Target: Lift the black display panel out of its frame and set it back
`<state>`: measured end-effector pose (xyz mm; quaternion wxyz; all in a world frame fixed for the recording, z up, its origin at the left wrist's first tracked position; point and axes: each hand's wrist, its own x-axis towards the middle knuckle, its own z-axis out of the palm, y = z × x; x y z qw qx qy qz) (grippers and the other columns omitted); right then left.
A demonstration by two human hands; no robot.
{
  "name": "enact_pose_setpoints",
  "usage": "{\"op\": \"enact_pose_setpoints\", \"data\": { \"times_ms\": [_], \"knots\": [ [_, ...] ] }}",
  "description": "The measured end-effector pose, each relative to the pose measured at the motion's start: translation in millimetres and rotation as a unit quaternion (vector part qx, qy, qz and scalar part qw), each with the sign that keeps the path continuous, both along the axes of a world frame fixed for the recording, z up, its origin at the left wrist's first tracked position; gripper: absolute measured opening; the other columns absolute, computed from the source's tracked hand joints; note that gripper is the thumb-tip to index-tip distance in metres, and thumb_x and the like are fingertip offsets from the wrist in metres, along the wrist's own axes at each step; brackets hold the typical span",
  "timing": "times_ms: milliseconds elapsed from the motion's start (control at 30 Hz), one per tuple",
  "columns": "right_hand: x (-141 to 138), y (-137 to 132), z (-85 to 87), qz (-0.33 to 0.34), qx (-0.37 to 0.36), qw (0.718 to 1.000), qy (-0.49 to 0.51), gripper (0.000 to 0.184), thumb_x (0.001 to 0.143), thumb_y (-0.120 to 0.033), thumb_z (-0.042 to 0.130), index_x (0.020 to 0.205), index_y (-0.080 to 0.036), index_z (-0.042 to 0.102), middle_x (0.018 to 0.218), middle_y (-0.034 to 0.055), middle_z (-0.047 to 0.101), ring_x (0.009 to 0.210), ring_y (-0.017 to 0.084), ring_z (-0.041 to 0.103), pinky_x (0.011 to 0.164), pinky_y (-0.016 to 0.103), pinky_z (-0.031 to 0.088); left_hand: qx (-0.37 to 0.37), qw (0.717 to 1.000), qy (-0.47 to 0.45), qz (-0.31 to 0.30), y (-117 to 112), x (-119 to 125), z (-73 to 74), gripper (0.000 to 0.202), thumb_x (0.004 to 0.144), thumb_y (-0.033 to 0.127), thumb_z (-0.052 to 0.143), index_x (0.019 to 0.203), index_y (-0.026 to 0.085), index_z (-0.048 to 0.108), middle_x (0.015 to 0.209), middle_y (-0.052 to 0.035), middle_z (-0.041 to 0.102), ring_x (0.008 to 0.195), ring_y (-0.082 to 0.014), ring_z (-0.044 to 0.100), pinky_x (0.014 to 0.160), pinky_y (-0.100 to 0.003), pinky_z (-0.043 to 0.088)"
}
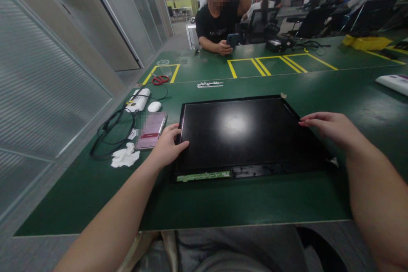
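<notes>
A black flat display panel (pixel 239 134) lies face up on the green table (pixel 223 204), with a strip of green circuit board (pixel 204 176) showing along its near edge. My left hand (pixel 167 146) grips the panel's left edge, thumb on the glass and fingers curled round the side. Over the right edge rests my right hand (pixel 331 127), its fingers stretched flat and together.
Left of the panel lie a phone (pixel 151 130), a crumpled white tissue (pixel 125 156), a black cable loop (pixel 110 134), a white mouse (pixel 154 106) and red scissors (pixel 160 79). Across the table a person (pixel 219 21) holds a phone. Yellow tape marks (pixel 264 64) line the far side.
</notes>
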<state>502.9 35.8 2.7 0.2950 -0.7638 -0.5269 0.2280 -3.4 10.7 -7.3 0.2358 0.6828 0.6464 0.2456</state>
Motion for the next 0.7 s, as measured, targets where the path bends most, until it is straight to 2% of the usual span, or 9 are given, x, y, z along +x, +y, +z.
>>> {"op": "enact_pose_setpoints", "data": {
  "times_ms": [200,367,700],
  "knots": [
    [-10.3,-4.0,9.1,-0.044,-0.020,0.997,0.056,0.034,0.065,-0.041,0.068,0.090,-0.020,0.079,0.096,0.0102,0.079,0.063,0.015,0.049,0.052,0.029,0.035,-0.004,1.000,-0.004,0.001,-0.1,1.7,2.4,0.037,0.076,0.040,0.071,0.105,0.017,0.071,0.153,-0.0181,0.050,0.140,-0.0387,0.052,0.112,-0.055,0.050],
    [-16.3,-5.4,14.2,-0.049,-0.010,0.996,0.071,0.034,0.063,-0.040,0.068,0.087,-0.018,0.077,0.095,0.0123,0.079,0.059,0.013,0.044,0.050,0.028,0.033,-0.008,1.000,-0.012,0.002,0.4,1.3,1.9,0.039,0.074,0.041,0.071,0.105,0.016,0.070,0.154,-0.0204,0.049,0.141,-0.0379,0.051,0.112,-0.055,0.049],
    [-8.5,-2.3,7.2,-0.048,-0.016,0.995,0.080,0.034,0.065,-0.041,0.072,0.089,-0.019,0.077,0.097,0.0125,0.079,0.061,0.013,0.046,0.051,0.029,0.032,0.003,1.000,0.006,-0.013,-0.7,-0.3,2.3,0.040,0.076,0.043,0.071,0.106,0.017,0.070,0.154,-0.0194,0.050,0.140,-0.0375,0.052,0.109,-0.055,0.052]
  ]
}}
